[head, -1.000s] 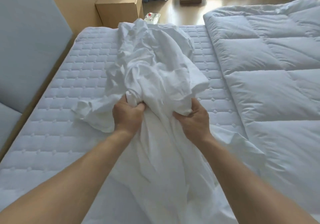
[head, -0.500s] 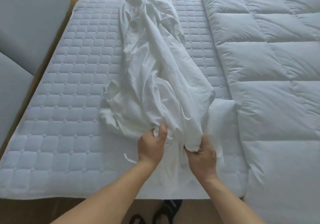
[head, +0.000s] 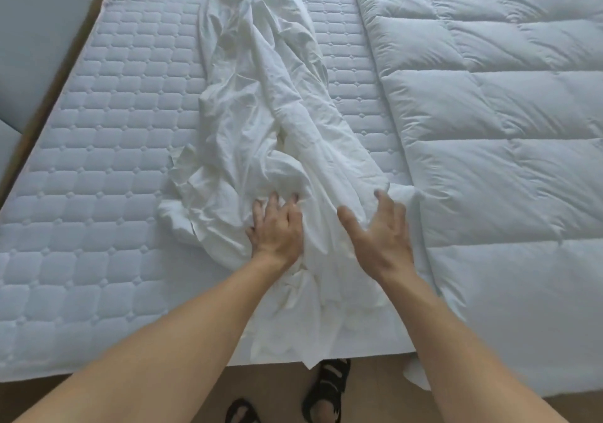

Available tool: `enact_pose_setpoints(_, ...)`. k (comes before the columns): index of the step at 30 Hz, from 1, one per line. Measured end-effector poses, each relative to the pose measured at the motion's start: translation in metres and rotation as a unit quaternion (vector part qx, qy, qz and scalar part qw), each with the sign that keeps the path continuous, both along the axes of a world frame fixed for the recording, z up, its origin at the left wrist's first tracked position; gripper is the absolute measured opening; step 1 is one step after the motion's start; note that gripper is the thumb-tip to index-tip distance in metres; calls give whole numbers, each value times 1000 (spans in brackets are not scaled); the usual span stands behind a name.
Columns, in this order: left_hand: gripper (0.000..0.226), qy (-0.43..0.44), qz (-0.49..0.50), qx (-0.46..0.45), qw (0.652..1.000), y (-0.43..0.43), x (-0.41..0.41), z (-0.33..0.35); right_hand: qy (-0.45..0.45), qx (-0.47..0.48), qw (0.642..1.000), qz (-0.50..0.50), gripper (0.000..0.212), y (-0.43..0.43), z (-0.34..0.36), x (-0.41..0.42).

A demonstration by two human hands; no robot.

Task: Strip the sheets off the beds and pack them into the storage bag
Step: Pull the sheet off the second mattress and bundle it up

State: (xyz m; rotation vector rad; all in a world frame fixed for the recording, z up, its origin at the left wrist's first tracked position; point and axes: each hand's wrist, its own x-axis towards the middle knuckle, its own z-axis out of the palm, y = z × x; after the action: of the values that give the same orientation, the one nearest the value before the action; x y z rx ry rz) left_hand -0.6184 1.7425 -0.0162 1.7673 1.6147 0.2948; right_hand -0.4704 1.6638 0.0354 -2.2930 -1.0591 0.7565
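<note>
Both hands have let go of the sheet (head: 261, 102) they were bunching half a second ago, and the head camera has pulled back to show the bed's near edge and a sandalled foot (head: 326, 386) on the floor. The left hand (head: 277, 226) now lies flat, fingers spread, pressing the cloth at 6 o'clock of the heap; the right hand (head: 381, 230) hovers open just beside it at 4 o'clock, gripping nothing. The sheet lies in a long rumpled ridge down the bare mattress (head: 98, 161), running from 12 to 6 o'clock, its tail spilling over the near edge. A duvet (head: 489, 128) fills the 3 o'clock side. The sheet appears fully stripped; gathering and bagging remain, and no storage bag is in view.
</note>
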Motion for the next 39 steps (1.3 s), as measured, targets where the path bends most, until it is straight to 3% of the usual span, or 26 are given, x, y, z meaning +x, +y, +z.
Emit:
enact_pose_setpoints(2,50,-13,-8,-14,1000,-7,0,-12,-115,30,990,80,95,27,-3,-1)
enact_pose_setpoints(4,60,-43,18,18,999,-14,-2,-20,-135,-28,973,183,86,47,-20,-1)
enact_pose_setpoints(6,70,-17,53,61,997,-15,-3,-31,-114,-110,963,216,80,50,-53,6)
enact_pose_setpoints(8,78,55,98,53,992,-12,-2,-46,-102,-159,962,195,87,40,-88,16)
enact_pose_setpoints(12,120,121,204,-72,969,-2,9,-73,-134,-184,968,101,120,36,-123,34)
enact_pose_setpoints(16,142,60,341,-208,915,8,10,-86,10,-231,973,14,145,45,-129,32)
enact_pose_setpoints(19,139,48,345,-229,909,13,6,-87,79,-256,963,1,149,52,-123,35)
enact_pose_setpoints(21,131,12,352,-214,911,14,9,-78,144,-225,964,-8,147,55,-115,37)
enact_pose_setpoints(25,104,-109,334,-128,928,17,19,-43,250,-76,965,-24,116,54,-88,20)
enact_pose_setpoints(27,82,-174,317,-50,931,28,24,-18,267,10,963,-41,93,60,-72,14)
enact_pose_setpoints(29,70,-214,288,51,932,50,26,12,280,102,952,-71,84,76,-54,13)
enact_pose_setpoints(33,87,-214,190,167,943,83,22,42,272,240,927,-95,79,97,-38,4)
enact_pose_setpoints(35,100,-177,180,127,959,71,14,23,284,210,931,-92,87,81,-53,-6)
enact_pose_setpoints(39,110,-38,188,-25,981,7,-13,-41,287,-8,956,-60,117,19,-94,-18)
